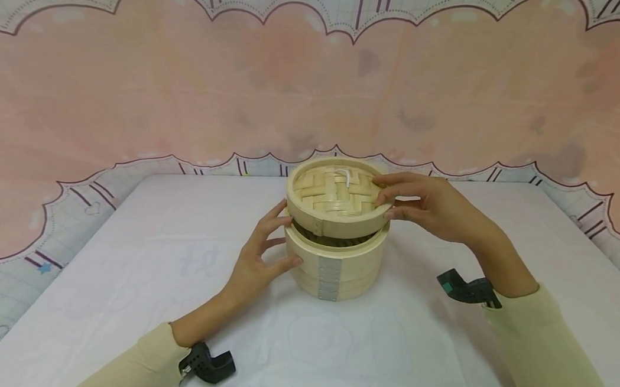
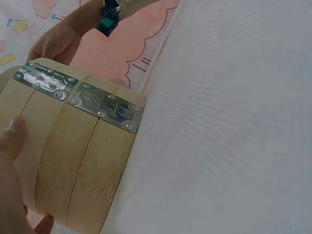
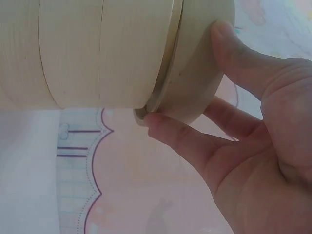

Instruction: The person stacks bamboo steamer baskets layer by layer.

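A round bamboo steamer basket stands on the table, with riveted metal plates down its front. Its woven lid, topped by a small pale loop, sits tilted and off-centre, raised at the front so that a dark gap shows. My right hand grips the lid's rim at the right; in the right wrist view the thumb and fingers pinch the rim. My left hand holds the basket's left side, thumb at the front and fingers round the side. The basket's contents are mostly hidden.
White cloth covers the table, with faint print showing through. A pink patterned backdrop with scalloped borders rises behind it. Black wrist devices are worn at both sleeve cuffs.
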`<action>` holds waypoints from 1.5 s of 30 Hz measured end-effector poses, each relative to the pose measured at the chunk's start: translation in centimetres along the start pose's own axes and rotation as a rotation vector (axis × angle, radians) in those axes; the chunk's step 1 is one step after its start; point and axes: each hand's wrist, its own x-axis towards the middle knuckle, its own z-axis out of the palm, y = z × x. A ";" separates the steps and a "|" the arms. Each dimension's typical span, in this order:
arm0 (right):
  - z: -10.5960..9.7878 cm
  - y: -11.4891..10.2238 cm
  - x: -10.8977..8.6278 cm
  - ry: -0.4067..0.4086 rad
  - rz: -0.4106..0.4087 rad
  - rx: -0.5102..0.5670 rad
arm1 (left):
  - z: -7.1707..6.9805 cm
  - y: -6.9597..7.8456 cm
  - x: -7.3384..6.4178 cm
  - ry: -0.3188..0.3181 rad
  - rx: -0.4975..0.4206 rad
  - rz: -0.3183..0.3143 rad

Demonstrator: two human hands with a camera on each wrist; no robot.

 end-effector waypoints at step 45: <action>-0.7 -2.4 -0.4 0.004 0.007 -0.326 | -0.1 0.6 0.3 -0.021 0.056 -0.021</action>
